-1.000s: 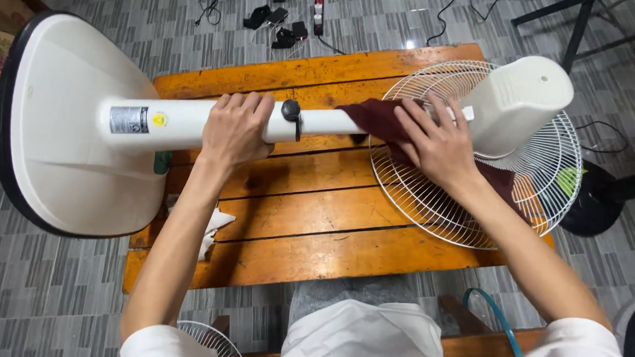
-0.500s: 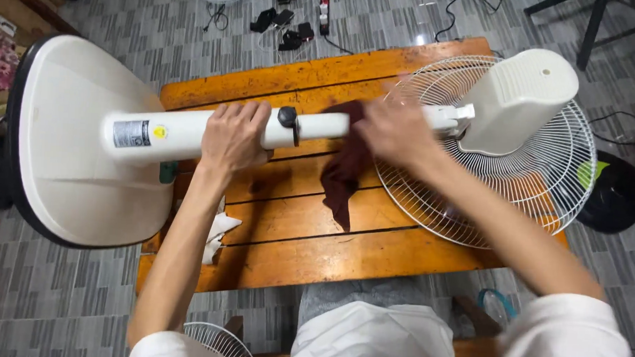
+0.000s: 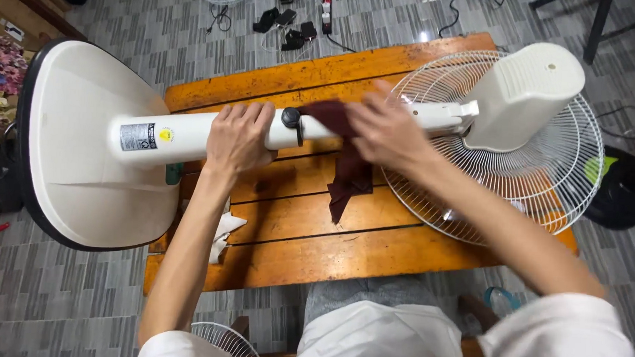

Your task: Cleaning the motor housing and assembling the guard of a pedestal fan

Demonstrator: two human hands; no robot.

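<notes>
We steady a white pedestal fan (image 3: 191,134) lying across the wooden counter (image 3: 293,249): our left hand (image 3: 239,136) grips its pole, our right hand (image 3: 387,128) presses a dark red cloth (image 3: 350,173) against it.

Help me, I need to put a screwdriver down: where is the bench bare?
Bare planks run along the near edge of the wooden bench, between the white rag and the fan grille. The middle is crowded by the fan pole, left hand, right hand and dark cloth.

Two labels sit left of centre on the white pole: a grey rectangular label (image 3: 138,136) and, beside it, a small yellow sticker (image 3: 165,134).
</notes>
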